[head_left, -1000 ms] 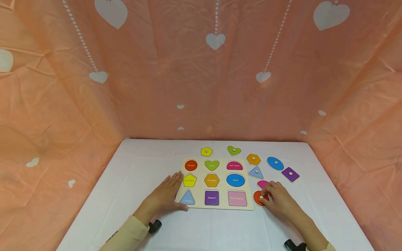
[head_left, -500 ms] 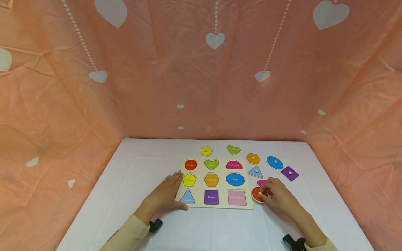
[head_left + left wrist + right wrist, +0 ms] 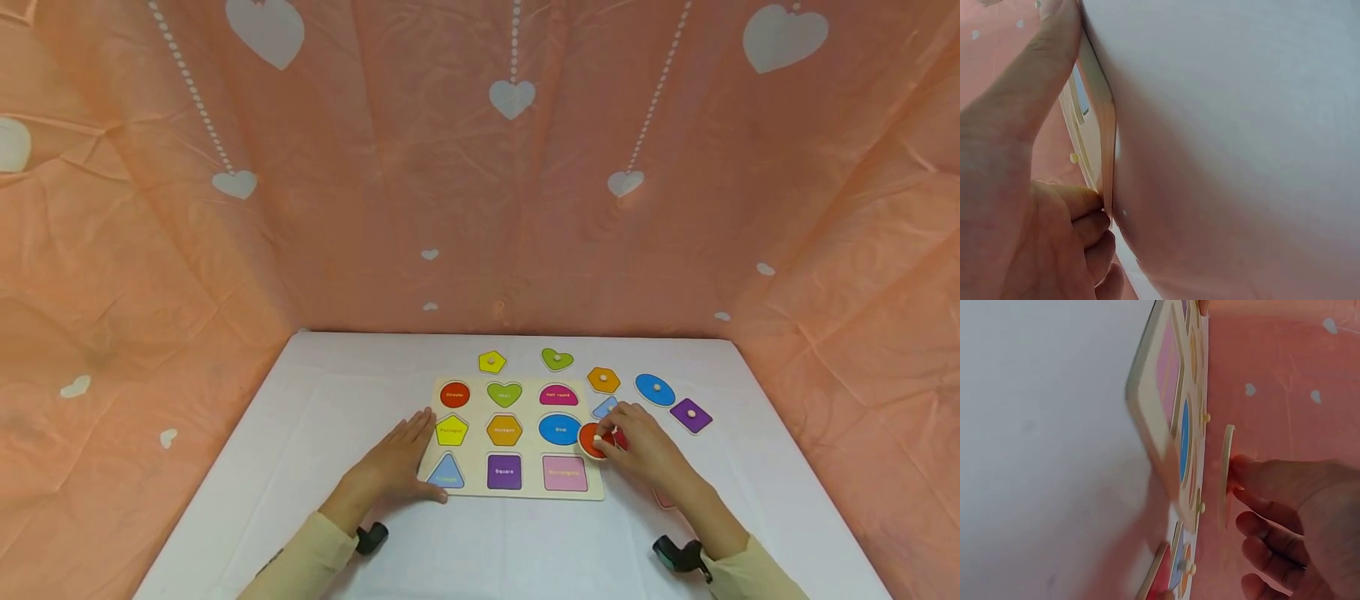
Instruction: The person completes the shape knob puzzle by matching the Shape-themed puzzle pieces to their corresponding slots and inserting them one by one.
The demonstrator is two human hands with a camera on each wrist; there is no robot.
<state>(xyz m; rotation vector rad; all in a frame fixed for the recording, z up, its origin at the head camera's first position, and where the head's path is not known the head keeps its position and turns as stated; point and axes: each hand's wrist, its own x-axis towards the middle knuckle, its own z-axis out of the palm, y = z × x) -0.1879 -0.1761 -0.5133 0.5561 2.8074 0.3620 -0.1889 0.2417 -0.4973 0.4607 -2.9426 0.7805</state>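
Observation:
A cream shape-puzzle board [image 3: 476, 454] lies on the white table, its recesses coloured and labelled. My left hand [image 3: 397, 462] rests along its left side, fingers stretched out and thumb at the near left corner. In the left wrist view the thumb [image 3: 1035, 75] and fingertips are right at the board's edge. My right hand [image 3: 647, 446] pinches the small knob of a red circle puzzle piece [image 3: 588, 442], which overlaps the board's right edge beside the blue oval recess. The right wrist view shows this piece [image 3: 1227, 475] edge-on, raised off the board.
Around the board lie a yellow pentagon [image 3: 492, 362], green heart [image 3: 557, 359], orange hexagon [image 3: 603, 380], blue oval [image 3: 655, 389] and purple square [image 3: 691, 415]. My right hand partly covers a blue triangle [image 3: 604, 407] and a pink piece [image 3: 663, 500]. Peach cloth [image 3: 495, 208] hangs behind.
My right hand has lifted the red circle piece off the table and carried it left and away from me, over the board's right edge. My left hand has stayed in place.

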